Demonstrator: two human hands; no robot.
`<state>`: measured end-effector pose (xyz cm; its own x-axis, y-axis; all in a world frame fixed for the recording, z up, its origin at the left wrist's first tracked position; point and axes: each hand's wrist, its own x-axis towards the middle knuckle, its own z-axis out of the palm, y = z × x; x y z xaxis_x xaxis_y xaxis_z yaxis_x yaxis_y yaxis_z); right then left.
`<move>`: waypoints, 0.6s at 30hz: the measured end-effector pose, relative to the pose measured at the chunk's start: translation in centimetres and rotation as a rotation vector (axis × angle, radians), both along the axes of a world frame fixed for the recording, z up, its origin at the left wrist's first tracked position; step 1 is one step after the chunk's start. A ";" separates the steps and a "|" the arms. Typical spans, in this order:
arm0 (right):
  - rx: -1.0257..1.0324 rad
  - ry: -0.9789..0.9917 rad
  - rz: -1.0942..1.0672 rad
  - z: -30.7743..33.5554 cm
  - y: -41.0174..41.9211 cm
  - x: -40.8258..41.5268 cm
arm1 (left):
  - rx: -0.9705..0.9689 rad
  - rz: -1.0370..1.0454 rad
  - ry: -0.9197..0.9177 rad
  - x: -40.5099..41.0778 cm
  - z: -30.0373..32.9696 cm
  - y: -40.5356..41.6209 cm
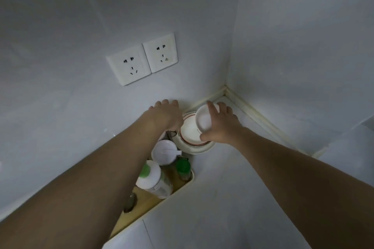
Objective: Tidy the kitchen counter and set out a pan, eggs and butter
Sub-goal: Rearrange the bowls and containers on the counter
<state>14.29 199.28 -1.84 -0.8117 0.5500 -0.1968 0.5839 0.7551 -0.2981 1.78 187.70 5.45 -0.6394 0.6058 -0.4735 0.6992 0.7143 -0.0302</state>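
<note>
Small white bowl [204, 120]: plain, tilting, hovering over a stack of red-rimmed plates [191, 137] in the counter [222, 178] corner. Right hand [220, 125] is gripping its rim, thumb and fingers curling round it. Left hand [168, 115] is reaching beside the stack, fingertips hidden; their spread cannot be told. Jars in a tray [162, 194] are standing partly hidden under the left forearm.

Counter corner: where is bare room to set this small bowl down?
Bare counter lies right of the tray, in front of the stacked plates. The tray of bottles is crowded. The right hand holds the small bowl.
</note>
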 end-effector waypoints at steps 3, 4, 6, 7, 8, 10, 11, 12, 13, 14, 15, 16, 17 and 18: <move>-0.036 -0.019 0.044 -0.8 -1.0 -1.8 | -0.029 0.034 0.011 -1.4 0.5 -1.8; -0.040 -0.026 0.048 -1.1 -1.1 -2.2 | -0.033 0.034 0.007 -1.7 0.5 -2.1; -0.026 -0.050 0.058 -1.7 -1.4 -2.9 | -0.036 0.030 -0.015 -2.0 0.5 -2.6; -0.012 -0.062 0.067 -2.0 -1.5 -3.2 | -0.036 0.030 -0.027 -2.0 0.3 -2.7; 0.001 -0.073 0.077 -2.3 -1.7 -3.5 | -0.033 0.031 -0.036 -2.1 0.1 -2.7; 0.020 -0.093 0.092 -2.9 -1.9 -4.0 | -0.021 0.027 -0.052 -2.1 -0.5 -2.6; 0.024 -0.102 0.096 -3.2 -2.0 -4.2 | -0.015 0.024 -0.059 -2.2 -0.8 -2.6; 0.027 -0.114 0.098 -3.5 -2.1 -4.3 | -0.011 0.022 -0.066 -2.2 -1.1 -2.6; 0.030 -0.128 0.101 -3.7 -2.1 -4.5 | -0.006 0.020 -0.071 -2.2 -1.4 -2.6; 0.032 -0.144 0.102 -3.9 -2.1 -4.7 | 0.000 0.019 -0.075 -2.3 -1.7 -2.7; 0.038 -0.156 0.102 -4.1 -2.1 -4.7 | 0.006 0.019 -0.078 -2.3 -1.9 -2.7; 0.045 -0.165 0.105 -4.2 -2.0 -4.8 | 0.009 0.023 -0.080 -2.4 -2.1 -2.8; 0.052 -0.173 0.111 -4.4 -2.0 -5.0 | 0.010 0.030 -0.083 -2.6 -2.2 -3.0; 0.054 -0.181 0.116 -4.5 -1.9 -5.1 | 0.009 0.039 -0.087 -2.8 -2.3 -3.1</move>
